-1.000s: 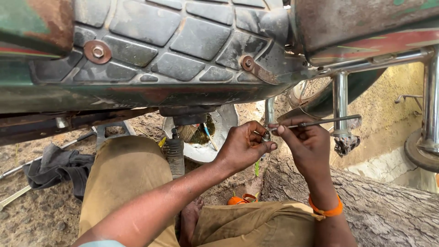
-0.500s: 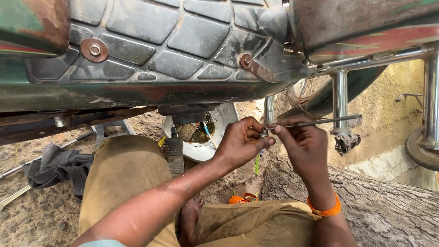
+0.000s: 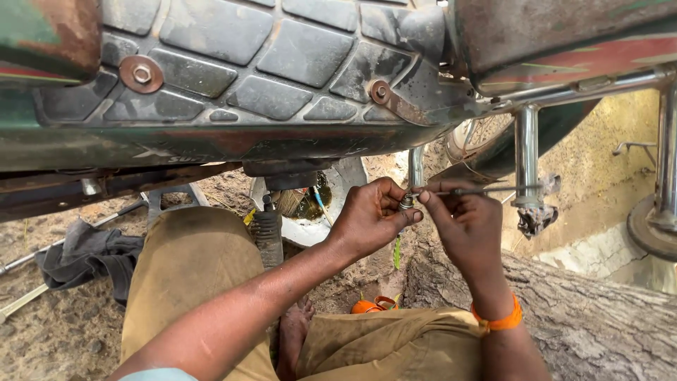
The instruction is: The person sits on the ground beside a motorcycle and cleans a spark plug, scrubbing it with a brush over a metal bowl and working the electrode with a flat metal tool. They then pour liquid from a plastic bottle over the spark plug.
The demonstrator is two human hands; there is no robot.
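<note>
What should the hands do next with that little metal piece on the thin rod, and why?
Probably keep turning the small metal nut further along the thin rod. The left hand pinches the nut at the rod's end, the right hand steadies the rod beside it, and the nut seems to sit only at the tip, so it likely needs more threading.

Your hands: left hand [image 3: 370, 219] and right hand [image 3: 465, 226] meet beneath the motorcycle seat [image 3: 247, 63], rod [image 3: 486, 190] running right, cloth [image 3: 84, 254] lying far left on ground.
</note>
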